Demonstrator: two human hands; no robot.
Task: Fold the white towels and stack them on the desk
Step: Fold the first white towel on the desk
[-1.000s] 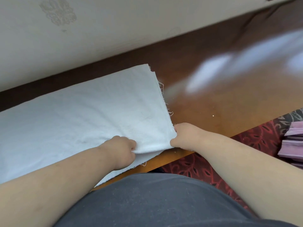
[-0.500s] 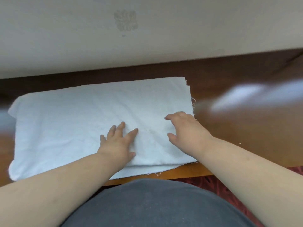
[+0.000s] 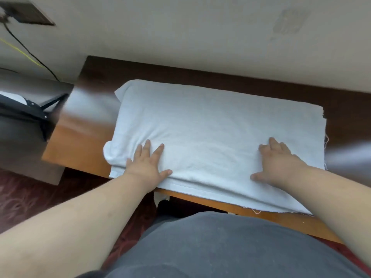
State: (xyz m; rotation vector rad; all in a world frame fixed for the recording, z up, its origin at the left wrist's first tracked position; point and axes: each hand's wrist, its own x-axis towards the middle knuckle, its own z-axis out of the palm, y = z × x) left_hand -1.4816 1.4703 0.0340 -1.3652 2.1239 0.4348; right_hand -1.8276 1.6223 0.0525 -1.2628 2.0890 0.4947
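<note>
Now the left hand, a second ago pinching the near edge, lies flat with fingers spread on the left part of the white folded cotton towel, pressing it onto the glossy brown wooden table. Half a second ago both palms sat close together; they have slid apart. Further right, the right hand is likewise open and flat, gripping nothing. The fold looks set and smoothed, so another fold probably follows.

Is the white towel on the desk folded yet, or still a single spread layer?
Folded. The white towel shows stacked layers along its near edge, with both hands pressing flat on top.
</note>
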